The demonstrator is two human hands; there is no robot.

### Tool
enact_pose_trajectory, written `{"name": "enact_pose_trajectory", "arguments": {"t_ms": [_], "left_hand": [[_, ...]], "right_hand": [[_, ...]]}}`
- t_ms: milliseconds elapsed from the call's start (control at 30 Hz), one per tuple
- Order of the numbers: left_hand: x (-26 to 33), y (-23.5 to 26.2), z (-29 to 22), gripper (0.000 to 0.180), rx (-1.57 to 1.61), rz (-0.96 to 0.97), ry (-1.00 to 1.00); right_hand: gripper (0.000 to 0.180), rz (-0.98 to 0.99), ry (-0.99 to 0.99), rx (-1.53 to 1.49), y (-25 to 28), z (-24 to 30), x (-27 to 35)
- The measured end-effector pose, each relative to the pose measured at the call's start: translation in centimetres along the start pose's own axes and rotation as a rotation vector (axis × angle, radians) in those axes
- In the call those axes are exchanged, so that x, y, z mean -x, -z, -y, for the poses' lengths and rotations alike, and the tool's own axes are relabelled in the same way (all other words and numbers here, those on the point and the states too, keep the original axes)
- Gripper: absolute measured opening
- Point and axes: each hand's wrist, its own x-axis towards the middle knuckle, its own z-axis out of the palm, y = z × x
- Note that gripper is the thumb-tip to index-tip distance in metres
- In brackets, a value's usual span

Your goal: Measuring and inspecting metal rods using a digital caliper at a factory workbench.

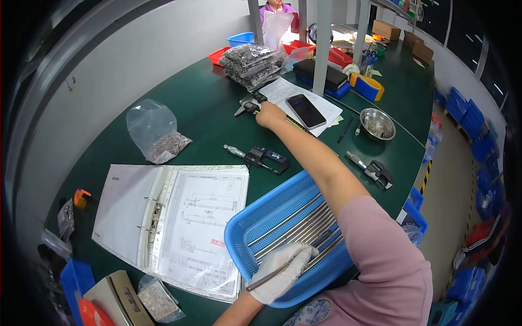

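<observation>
My left hand (284,266), in a white glove, is closed round a thin metal rod (266,279) above the near end of a blue perforated basket (235,234). Several long shiny metal rods (293,227) lie side by side in that basket. My bare right hand (271,115) stretches far across the table, its fingers closed on a caliper (251,105). Part of the caliper is hidden under my hand and forearm. Just beyond lies a black phone (305,111) on paper sheets (281,91).
Two micrometers (266,158) (371,169) flank my right arm. An open ring binder (198,223) with drawings lies left of the basket. Around stand a metal bowl (377,124), a bag of small parts (168,146), stacked bags (250,64) and a grey post (322,49). A person (277,7) sits opposite.
</observation>
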Motion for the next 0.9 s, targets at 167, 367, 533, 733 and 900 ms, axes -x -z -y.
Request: {"name": "enact_pose_trajectory", "arguments": {"t_ms": [167,367,533,733,900], "left_hand": [[0.2,0.0,-0.6,0.021,-0.085,-0.032,-0.071],[-0.1,0.5,-1.5,0.020,-0.162,-0.022,-0.117],[0.1,0.3,-1.5,0.019,-0.196,-0.016,-0.133],[0.0,0.0,-1.1,0.023,-0.235,-0.014,-0.252],[0.4,-0.4,-2.2,0.013,-0.322,-0.097,-0.220]], "right_hand": [[0.026,-0.194,0.164,0.072,-1.7,-0.3,-0.1],[0.023,-0.247,0.198,0.280,-1.9,-0.9,-0.8],[0.037,-0.180,0.225,0.358,-1.8,-0.6,-0.6],[0.047,-0.067,0.457,0.470,-2.6,-0.7,-2.0],[0.045,-0.067,0.390,0.409,-3.3,0.4,-2.3]]}}
